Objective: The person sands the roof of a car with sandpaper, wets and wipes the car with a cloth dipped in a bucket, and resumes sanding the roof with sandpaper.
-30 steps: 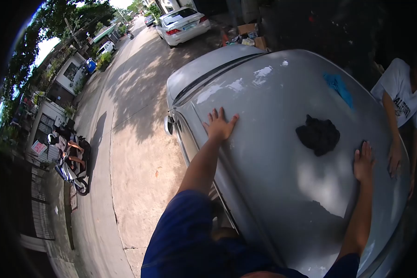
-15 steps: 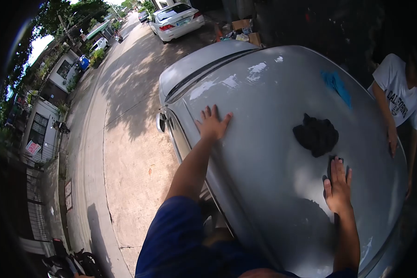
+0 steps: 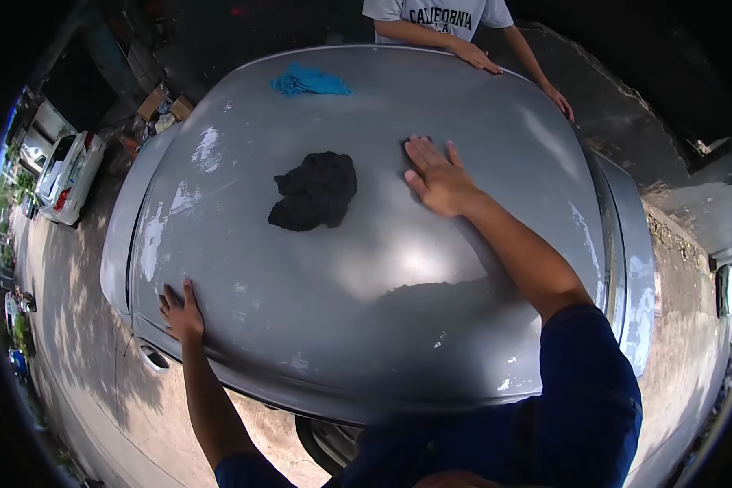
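Observation:
My left hand (image 3: 182, 315) lies spread on the silver car roof (image 3: 244, 252), near its left edge, with nothing seen in it. Farther right, my right hand (image 3: 443, 180) is stretched flat on the roof, palm down. Dark edges show at its fingertips; whether they are a thin pad or a reflection, I cannot tell. Between my hands, nearer the middle, a crumpled black cloth (image 3: 317, 191) rests on the roof. Toward the far side lies a blue cloth (image 3: 311, 80). Neither hand touches these cloths.
Across the car stands a person in a white printed shirt (image 3: 443, 15), one hand (image 3: 477, 58) on the roof's far edge. A side mirror (image 3: 154, 358) sticks out at lower left. A white car (image 3: 71, 177) is parked beyond, near cardboard boxes (image 3: 151, 104).
My view has swung to the right, bringing the roof across the middle. My right hand has moved away from the black cloth and farther across the roof; the left stays near the edge.

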`<state>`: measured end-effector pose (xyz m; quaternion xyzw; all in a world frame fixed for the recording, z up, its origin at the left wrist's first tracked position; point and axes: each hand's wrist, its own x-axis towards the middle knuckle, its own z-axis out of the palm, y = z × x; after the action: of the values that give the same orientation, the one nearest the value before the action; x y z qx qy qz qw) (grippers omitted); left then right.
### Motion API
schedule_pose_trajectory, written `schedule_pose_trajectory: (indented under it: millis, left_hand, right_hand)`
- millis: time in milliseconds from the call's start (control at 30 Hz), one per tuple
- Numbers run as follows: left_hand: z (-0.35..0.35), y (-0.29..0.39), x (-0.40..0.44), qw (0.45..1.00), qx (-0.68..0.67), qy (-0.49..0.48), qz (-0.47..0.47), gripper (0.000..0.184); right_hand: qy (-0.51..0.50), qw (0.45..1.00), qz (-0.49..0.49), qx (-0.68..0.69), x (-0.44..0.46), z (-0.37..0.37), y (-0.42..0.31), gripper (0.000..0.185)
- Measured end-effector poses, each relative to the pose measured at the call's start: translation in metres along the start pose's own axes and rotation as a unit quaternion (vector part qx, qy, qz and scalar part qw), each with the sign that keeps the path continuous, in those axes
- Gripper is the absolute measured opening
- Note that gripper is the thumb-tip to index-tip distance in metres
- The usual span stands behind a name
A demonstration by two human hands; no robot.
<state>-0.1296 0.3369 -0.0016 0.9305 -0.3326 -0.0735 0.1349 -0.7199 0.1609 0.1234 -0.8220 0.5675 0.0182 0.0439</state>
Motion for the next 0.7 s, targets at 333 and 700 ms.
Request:
schedule_pose_trajectory:
  millis: [333, 700]
  left_hand:
    - [0.008, -0.011, 0.009, 1.000, 0.020, 0.014, 0.010, 0.099]
    - [0.006, -0.013, 0.010, 1.000, 0.012, 0.000, 0.012, 0.102]
  right_hand:
    - [-0.044, 0.988, -0.146, -0.031, -0.101, 0.000, -0.038, 0.070]
    - [-0.079, 0.973, -0.214, -0.030, -0.135, 0.006, -0.075, 0.077]
